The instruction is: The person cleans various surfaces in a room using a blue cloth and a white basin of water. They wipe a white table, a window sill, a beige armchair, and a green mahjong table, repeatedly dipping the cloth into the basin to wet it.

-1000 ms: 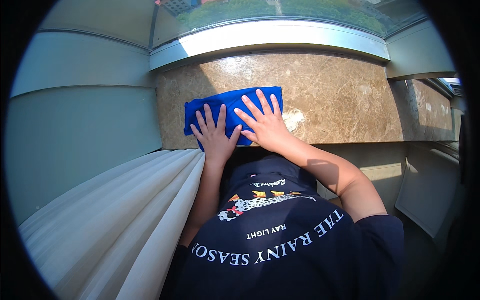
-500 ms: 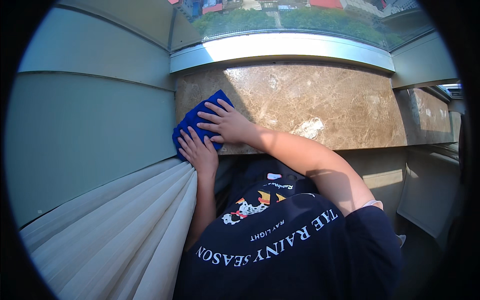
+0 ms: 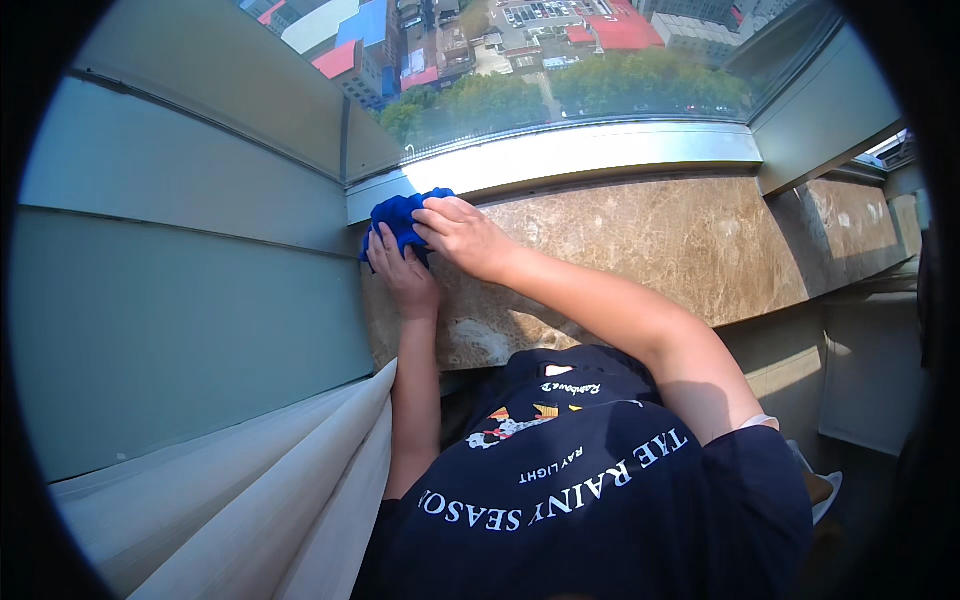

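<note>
A blue cloth [image 3: 397, 211] lies bunched up in the far left corner of the brown marble windowsill [image 3: 620, 230], against the window frame. My right hand [image 3: 462, 236] curls its fingers over the cloth's right side and grips it. At the near left side of the cloth is my left hand [image 3: 405, 278], its fingers bent around the folds and its thumb close to the right hand. The cloth's underside and some fingertips are hidden.
A grey-green panel wall [image 3: 200, 320] rises along the left. Beyond the sill run a white window frame [image 3: 600, 150] and glass, with buildings and trees far below. A pale curtain [image 3: 250, 490] hangs at the lower left, beside my left forearm.
Both hands have pushed the cloth away from me, from the sill's near left part to the window frame. The cloth went from spread flat to bunched, and my right fingers have curled.
</note>
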Available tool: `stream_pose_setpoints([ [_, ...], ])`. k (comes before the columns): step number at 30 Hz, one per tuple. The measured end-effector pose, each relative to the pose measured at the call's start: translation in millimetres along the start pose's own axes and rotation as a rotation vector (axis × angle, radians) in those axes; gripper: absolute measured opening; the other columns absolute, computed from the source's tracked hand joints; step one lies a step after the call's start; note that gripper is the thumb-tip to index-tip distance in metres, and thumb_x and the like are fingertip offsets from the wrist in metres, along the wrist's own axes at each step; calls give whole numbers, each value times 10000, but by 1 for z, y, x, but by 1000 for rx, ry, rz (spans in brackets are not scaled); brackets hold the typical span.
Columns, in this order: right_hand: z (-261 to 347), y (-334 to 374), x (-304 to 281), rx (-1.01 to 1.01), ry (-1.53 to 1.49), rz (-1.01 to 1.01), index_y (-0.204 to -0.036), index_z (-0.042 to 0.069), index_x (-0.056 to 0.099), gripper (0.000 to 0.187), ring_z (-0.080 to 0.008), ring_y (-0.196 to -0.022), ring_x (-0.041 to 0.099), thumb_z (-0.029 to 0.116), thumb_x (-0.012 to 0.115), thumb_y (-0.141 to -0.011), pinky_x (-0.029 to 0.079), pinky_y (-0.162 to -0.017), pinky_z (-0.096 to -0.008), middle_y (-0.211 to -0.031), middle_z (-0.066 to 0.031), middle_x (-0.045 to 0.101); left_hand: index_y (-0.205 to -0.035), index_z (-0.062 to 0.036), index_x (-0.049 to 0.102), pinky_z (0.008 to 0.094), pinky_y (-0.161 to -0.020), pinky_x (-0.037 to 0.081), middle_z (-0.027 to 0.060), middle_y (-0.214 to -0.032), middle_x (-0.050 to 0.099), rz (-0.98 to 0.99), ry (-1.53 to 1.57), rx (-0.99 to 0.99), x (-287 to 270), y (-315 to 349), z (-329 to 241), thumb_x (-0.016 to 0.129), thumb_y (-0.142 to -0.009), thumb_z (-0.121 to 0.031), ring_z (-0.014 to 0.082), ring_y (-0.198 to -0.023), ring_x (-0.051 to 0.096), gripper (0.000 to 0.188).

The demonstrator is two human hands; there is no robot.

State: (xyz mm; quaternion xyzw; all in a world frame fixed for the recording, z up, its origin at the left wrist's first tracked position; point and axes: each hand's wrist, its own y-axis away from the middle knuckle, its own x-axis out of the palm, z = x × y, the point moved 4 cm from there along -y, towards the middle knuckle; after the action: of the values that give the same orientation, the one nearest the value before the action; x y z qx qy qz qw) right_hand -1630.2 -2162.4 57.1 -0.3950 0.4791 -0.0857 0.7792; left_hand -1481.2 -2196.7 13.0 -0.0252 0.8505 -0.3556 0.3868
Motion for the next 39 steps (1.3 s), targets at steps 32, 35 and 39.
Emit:
stream_pose_setpoints([
  [32,-197,148,-180,453,441,314,-1460,355,463,756,-215,-1456,338,364,790,-778,236,-1192,-509,-1531,26,442,-1511,-155,426,560,-1143,219,238,-1514,383,395,-270,280,188,-35,-231,554,-951,-536,421,-1349,362,689],
  [35,-226,186,-229,489,499,314,-1457,356,460,753,-228,-1461,322,356,787,-779,234,-1189,-526,-1530,20,429,-1519,-168,416,548,-1141,227,228,-1507,395,438,-263,321,223,-28,-291,543,-955,-543,406,-1343,375,689],
  [39,-257,229,-285,555,527,216,-1428,335,494,751,-261,-1453,325,340,808,-746,243,-1182,-532,-1506,1,442,-1523,-165,409,545,-1128,238,219,-1497,405,462,-249,385,263,-18,-362,535,-965,-522,391,-1340,378,674],
])
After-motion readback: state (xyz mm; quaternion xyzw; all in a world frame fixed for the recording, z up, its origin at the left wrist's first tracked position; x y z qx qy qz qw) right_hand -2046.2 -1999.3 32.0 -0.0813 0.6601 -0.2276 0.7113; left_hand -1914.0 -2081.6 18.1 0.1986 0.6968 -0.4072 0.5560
